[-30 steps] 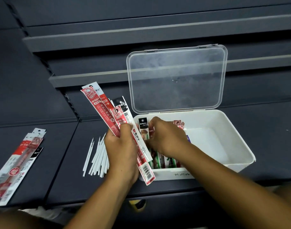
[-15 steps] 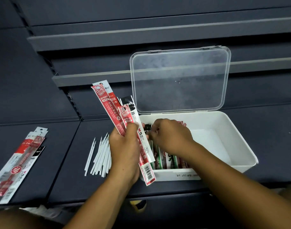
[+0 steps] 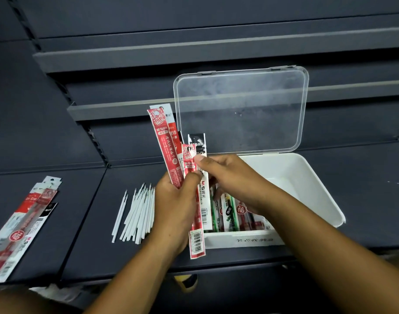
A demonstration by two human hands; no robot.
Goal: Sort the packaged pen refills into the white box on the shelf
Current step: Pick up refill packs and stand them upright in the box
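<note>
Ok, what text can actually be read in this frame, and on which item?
"4011": long red refill packet in the left hand.
"4011": second red refill packet beside it.
"M&G": white packet the right hand pinches.
"福": red packet in the white box.
Front label of the box, barcodes, other print: too blurred to read.

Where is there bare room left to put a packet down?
The white box's right half is bare, between the stacked packets and its right wall. The shelf is bare between the loose refills and the far-left packet pile. The box's left is crowded.
</note>
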